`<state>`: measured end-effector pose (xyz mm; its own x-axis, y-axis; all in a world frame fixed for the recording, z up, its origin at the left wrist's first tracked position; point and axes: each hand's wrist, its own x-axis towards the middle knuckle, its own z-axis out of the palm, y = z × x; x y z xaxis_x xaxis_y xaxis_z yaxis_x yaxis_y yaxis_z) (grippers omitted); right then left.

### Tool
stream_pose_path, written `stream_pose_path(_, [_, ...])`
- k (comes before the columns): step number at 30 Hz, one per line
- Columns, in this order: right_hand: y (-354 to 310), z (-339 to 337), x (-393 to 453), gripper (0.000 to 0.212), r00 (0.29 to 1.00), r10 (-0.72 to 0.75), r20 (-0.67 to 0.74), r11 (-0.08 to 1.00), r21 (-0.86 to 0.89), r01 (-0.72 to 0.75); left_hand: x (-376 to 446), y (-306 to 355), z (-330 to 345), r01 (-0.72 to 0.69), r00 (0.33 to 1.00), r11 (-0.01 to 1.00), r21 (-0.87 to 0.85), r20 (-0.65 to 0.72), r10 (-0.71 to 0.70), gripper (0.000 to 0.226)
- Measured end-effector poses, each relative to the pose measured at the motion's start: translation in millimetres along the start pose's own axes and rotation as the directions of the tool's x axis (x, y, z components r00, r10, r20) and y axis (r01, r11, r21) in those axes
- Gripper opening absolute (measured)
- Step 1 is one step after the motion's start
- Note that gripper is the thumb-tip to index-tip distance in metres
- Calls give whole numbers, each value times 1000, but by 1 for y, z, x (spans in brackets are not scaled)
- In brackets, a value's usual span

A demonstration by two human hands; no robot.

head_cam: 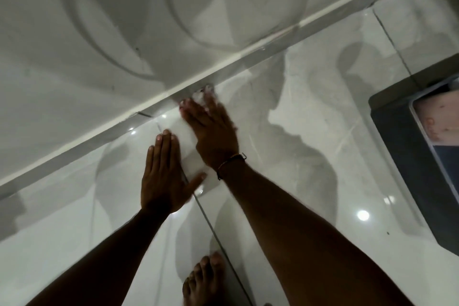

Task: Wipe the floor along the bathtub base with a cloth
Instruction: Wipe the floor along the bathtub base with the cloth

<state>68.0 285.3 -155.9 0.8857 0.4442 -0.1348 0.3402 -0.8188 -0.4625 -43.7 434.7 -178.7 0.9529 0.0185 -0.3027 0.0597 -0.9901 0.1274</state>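
— Tiles are shining all round the hands, aren't they? What is lying under them?

— Glossy pale floor [310, 181], marbled grey, is mirroring small ceiling lights and carrying soft shadows. A dark grout line [211, 221] is running between the two forearms and passing under the cloth.

— And where is the cloth sitting?

— The white cloth [188, 151] is lying flat on the floor beneath the right hand [213, 134] and just beside the left hand [161, 179]. Its far end is bunching beyond the right fingertips [196, 104], touching the base strip [248, 57] of the bathtub [124, 32].

— How is each grip standing?

— The right grip is lying spread, palm pressing down on the cloth, fingers apart, closing on nothing. A dark cord bracelet [231, 163] is circling that wrist. The left grip is also lying flat and splayed on the tile, its thumb [198, 180] reaching toward the cloth's near edge; I cannot tell whether it is touching.

— What is surrounding them in the room?

— Beyond the right grip the tub's white side panel is rising, with a curved hose shadow crossing it. Well to the right of the right grip a dark rectangular tub or bin [409, 156] is standing on the floor. Behind both grips a bare foot [203, 281] is resting on the tile.
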Motion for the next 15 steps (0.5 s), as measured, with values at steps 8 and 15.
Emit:
stream_pose_path(8, [192,-102,41,71,896,392,-210,896,-132,-423,1,-1,6,39,999,999,-22,-23,-40,121])
stream_pose_path(15, [289,-170,71,89,829,516,-216,743,-370,-558,3,-4,11,63,998,998,-15,-2,-63,123])
